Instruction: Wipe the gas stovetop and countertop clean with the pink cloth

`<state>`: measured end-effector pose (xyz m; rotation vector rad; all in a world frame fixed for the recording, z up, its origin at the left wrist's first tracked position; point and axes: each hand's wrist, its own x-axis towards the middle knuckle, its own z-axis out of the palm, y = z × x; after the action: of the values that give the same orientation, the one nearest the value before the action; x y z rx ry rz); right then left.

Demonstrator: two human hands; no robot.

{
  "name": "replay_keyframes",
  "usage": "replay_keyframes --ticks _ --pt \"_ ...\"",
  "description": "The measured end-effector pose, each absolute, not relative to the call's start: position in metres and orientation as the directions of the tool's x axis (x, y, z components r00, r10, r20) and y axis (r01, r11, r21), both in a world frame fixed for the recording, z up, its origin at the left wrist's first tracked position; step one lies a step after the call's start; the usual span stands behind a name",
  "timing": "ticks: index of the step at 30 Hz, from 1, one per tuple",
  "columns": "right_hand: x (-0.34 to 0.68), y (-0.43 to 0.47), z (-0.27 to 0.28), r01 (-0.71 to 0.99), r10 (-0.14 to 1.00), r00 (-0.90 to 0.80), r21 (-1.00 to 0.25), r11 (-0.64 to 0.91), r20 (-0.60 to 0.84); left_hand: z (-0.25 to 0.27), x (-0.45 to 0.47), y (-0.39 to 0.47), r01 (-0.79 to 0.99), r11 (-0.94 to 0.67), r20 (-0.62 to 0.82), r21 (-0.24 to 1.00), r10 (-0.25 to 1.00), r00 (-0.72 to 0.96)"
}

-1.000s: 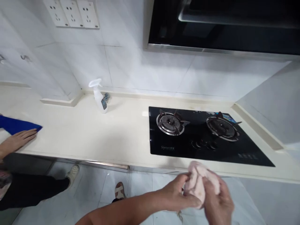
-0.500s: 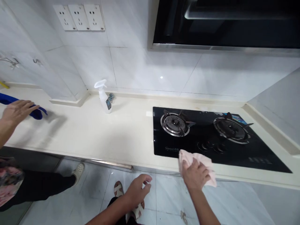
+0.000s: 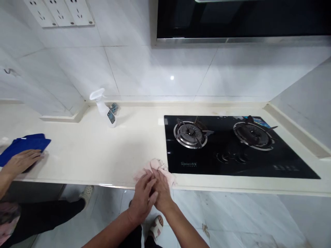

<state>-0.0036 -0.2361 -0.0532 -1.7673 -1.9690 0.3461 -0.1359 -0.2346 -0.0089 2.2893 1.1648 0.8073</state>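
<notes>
A pale pink cloth [image 3: 157, 164] lies bunched on the front edge of the cream countertop [image 3: 108, 168], against the left front corner of the gas hob [image 3: 219, 168]. My right hand [image 3: 162, 193] presses down on the cloth with its fingers over the folds. My left hand [image 3: 143, 196] is close beside it, its fingers also on the cloth and touching the right hand. Part of the cloth is hidden under both hands.
A white spray bottle [image 3: 104, 110] stands near the wall, with a small blue-grey scrubber [image 3: 114, 108] behind it. At left, another person's hand [image 3: 23, 162] rests on a blue cloth [image 3: 31, 141]. A range hood [image 3: 232, 20] overhangs the hob.
My right hand has carried the pink cloth left from the hob's front edge to its left corner. My left hand has come up onto the cloth. The other person's blue cloth now lies flatter.
</notes>
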Motion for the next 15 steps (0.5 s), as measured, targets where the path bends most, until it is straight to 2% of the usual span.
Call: replay_keyframes --ticks 4,7,12,15 --pt "0.055 -0.268 -0.069 0.851 0.961 0.037 -0.513 0.114 0.275 -0.005 -0.091 -0.232 0.562 -0.635 0.175 0.529 0.731 0.660" --pt "0.080 -0.280 -0.082 0.833 0.942 0.076 -0.540 0.120 0.327 -0.007 -0.057 -0.228 0.534 -0.684 0.113 0.497 0.662 0.741" --pt "0.060 -0.277 -0.095 0.785 0.928 0.163 -0.614 0.083 0.334 -0.018 -0.065 -0.215 0.497 -0.724 0.093 0.479 0.605 0.791" --pt "0.032 -0.268 -0.094 0.757 0.932 0.098 -0.634 0.157 0.348 -0.019 -0.106 -0.202 0.535 -0.697 0.093 0.477 0.646 0.758"
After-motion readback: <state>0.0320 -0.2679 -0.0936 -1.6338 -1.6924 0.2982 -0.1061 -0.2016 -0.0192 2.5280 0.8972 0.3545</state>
